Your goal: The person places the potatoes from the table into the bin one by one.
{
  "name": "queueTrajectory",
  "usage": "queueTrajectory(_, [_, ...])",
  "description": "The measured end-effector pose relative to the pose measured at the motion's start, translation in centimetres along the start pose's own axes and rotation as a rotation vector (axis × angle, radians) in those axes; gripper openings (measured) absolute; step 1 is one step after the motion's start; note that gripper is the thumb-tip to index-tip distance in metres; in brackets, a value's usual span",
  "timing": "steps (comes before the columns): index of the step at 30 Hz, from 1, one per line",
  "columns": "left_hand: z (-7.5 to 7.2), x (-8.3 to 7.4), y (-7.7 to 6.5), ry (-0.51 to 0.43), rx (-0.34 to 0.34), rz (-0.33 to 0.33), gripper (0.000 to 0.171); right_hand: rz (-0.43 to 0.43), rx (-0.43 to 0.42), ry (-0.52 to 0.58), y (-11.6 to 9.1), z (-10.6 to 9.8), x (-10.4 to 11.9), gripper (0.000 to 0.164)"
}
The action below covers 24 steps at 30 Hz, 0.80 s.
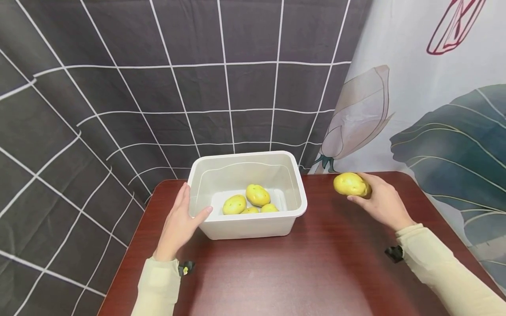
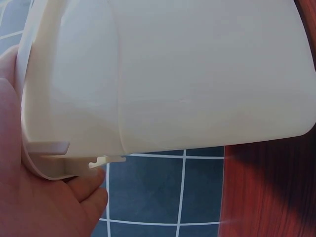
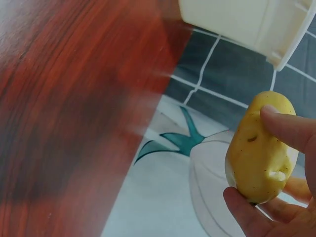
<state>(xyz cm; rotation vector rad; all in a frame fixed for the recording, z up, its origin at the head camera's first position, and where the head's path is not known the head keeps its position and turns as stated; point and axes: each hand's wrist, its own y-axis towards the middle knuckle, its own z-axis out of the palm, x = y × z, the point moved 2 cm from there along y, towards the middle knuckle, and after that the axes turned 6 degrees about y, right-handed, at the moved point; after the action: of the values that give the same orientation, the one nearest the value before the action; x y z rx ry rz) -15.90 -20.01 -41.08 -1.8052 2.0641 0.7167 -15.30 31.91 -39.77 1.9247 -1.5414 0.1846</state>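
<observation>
A white plastic bin (image 1: 245, 227) stands on the table with several yellow potatoes (image 1: 258, 195) inside. My left hand (image 1: 178, 224) holds its near left corner, the thumb over the rim and the fingers along the outer left side. In the left wrist view, the bin's outer wall (image 2: 197, 74) fills most of the picture and the fingertips (image 2: 94, 202) touch under the rim. Off to the right of the bin, my right hand (image 1: 383, 202) grips another yellow potato (image 3: 261, 148) between thumb and fingers, raised above the table.
The dark red wooden table (image 1: 253, 272) carries the bin near its far edge. A dark grey cloth with white grid lines (image 1: 253, 87) hangs behind and to the left. A pale curtain with a flower print (image 1: 446, 109) hangs at the right.
</observation>
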Motion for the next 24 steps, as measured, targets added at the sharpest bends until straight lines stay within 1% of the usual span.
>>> queueTrajectory(16, [0.0, 0.1, 0.0, 0.001, -0.014, 0.011, 0.101, -0.060, -0.038, 0.016, 0.7, 0.2, 3.4, 0.068])
queueTrajectory(24, [-0.1, -0.1, 0.0, 0.007, -0.006, 0.010, 0.102, -0.089, -0.052, 0.026, 1.1, 0.4, 4.6, 0.069])
